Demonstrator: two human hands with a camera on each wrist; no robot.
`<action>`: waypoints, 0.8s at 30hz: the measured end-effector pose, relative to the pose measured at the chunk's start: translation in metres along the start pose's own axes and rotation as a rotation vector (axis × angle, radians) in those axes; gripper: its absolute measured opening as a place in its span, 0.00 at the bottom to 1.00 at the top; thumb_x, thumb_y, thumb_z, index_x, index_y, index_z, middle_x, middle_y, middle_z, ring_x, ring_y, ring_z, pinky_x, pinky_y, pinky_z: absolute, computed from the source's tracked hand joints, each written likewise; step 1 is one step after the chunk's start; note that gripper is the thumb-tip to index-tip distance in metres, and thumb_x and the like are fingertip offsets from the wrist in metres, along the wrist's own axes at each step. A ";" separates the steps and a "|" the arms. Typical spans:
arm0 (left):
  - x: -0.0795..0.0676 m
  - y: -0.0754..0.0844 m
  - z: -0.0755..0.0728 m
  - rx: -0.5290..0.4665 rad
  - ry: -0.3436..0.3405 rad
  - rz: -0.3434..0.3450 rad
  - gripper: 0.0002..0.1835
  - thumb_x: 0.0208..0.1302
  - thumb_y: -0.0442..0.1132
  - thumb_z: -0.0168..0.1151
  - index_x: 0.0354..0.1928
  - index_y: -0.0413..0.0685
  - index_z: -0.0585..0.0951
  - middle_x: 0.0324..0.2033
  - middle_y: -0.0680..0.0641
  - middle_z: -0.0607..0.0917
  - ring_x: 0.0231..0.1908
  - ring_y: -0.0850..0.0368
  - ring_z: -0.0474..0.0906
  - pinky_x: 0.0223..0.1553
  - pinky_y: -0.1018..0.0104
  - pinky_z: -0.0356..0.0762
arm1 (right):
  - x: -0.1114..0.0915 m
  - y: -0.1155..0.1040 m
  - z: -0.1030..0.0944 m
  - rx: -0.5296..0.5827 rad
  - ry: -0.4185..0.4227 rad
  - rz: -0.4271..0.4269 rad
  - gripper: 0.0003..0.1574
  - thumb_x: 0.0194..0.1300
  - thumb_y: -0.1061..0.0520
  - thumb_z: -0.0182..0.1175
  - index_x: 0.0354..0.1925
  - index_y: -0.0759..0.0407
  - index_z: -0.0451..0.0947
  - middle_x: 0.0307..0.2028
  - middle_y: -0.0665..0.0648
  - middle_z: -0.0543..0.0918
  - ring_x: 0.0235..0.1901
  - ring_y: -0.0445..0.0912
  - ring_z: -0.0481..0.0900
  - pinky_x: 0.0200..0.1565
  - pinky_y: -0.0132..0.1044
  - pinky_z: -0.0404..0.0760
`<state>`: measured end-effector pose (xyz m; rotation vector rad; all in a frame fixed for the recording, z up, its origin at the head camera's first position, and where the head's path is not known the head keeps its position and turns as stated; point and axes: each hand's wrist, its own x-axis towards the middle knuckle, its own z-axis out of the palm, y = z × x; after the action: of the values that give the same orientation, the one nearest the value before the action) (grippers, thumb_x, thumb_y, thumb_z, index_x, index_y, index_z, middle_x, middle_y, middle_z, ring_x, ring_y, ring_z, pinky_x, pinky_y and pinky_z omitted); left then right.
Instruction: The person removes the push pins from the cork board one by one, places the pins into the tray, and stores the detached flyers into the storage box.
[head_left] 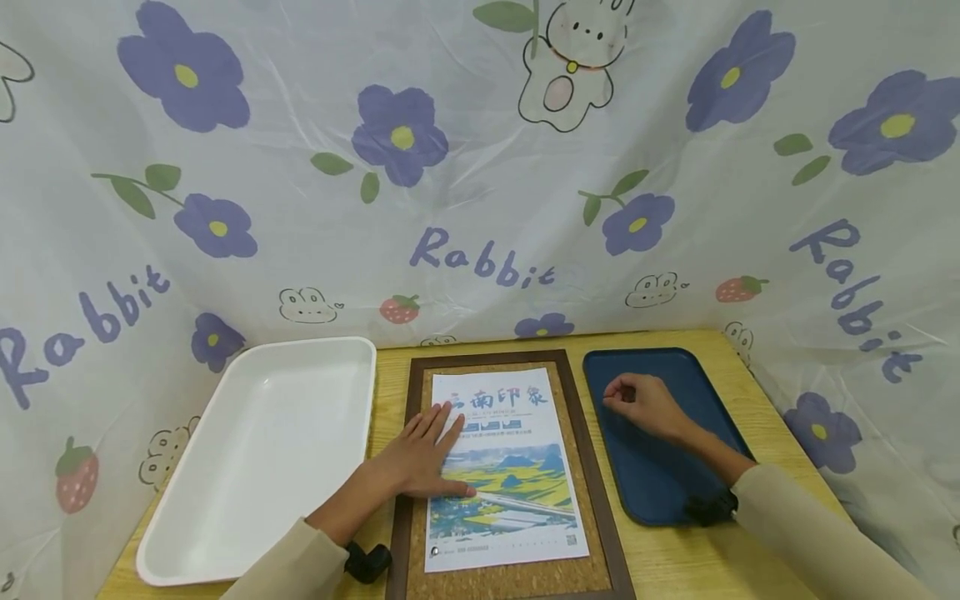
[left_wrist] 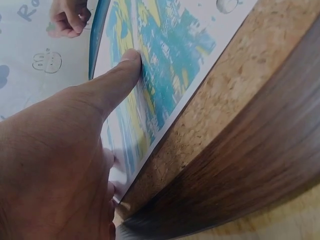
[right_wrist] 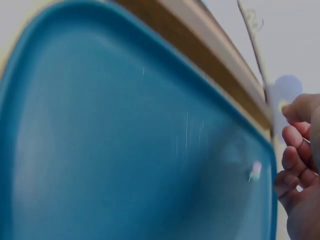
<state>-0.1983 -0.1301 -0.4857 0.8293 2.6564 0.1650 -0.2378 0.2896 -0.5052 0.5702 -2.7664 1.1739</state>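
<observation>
A printed poster sheet (head_left: 525, 417) with a blue and yellow landscape lies on a framed corkboard (head_left: 517, 579). My left hand (head_left: 427, 454) rests flat on its left side, fingers spread and thumb extended over the picture. A small clear, round-headed pin (head_left: 435, 551) sits at the sheet's lower left corner. My right hand (head_left: 648, 406) hovers over the blue tray (head_left: 675, 475), fingers curled and thumb near the forefinger. No held thing is plainly visible between them. In the right wrist view, a small blurred pinkish and greenish object (right_wrist: 255, 171) shows toward the tray's far end, with thin bright streaks elsewhere.
A large white tray (head_left: 277, 442) stands on the wooden table (head_left: 772, 433) left of the corkboard. Behind and around the table hangs a white curtain (head_left: 480, 208) printed with rabbits and purple flowers.
</observation>
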 end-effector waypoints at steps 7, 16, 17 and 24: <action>0.007 -0.006 0.002 0.026 -0.005 -0.021 0.63 0.64 0.79 0.59 0.86 0.46 0.49 0.85 0.37 0.42 0.84 0.38 0.39 0.81 0.39 0.40 | 0.001 -0.030 0.013 0.084 -0.073 -0.113 0.02 0.71 0.63 0.70 0.41 0.60 0.86 0.31 0.48 0.83 0.28 0.39 0.77 0.30 0.33 0.77; 0.009 -0.017 0.004 0.039 -0.016 0.009 0.65 0.62 0.86 0.49 0.87 0.48 0.47 0.85 0.37 0.41 0.84 0.38 0.38 0.81 0.39 0.39 | 0.002 -0.074 0.034 0.118 -0.216 -0.237 0.03 0.71 0.63 0.69 0.43 0.62 0.87 0.30 0.47 0.84 0.27 0.36 0.76 0.30 0.32 0.78; 0.009 -0.017 0.002 0.029 -0.018 0.013 0.65 0.62 0.85 0.50 0.87 0.47 0.47 0.85 0.37 0.41 0.84 0.38 0.38 0.81 0.39 0.38 | 0.002 -0.078 0.037 0.124 -0.233 -0.246 0.04 0.72 0.62 0.69 0.43 0.62 0.87 0.31 0.47 0.84 0.27 0.36 0.75 0.30 0.32 0.78; 0.012 -0.022 0.004 0.031 -0.026 0.025 0.66 0.61 0.85 0.51 0.87 0.49 0.47 0.85 0.38 0.39 0.84 0.39 0.35 0.81 0.40 0.38 | -0.002 -0.104 0.059 0.170 -0.317 -0.349 0.04 0.71 0.65 0.69 0.43 0.65 0.87 0.30 0.49 0.84 0.26 0.34 0.73 0.30 0.32 0.79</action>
<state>-0.2177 -0.1418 -0.4980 0.8693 2.6314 0.1184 -0.1940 0.1818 -0.4766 1.2997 -2.6548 1.3350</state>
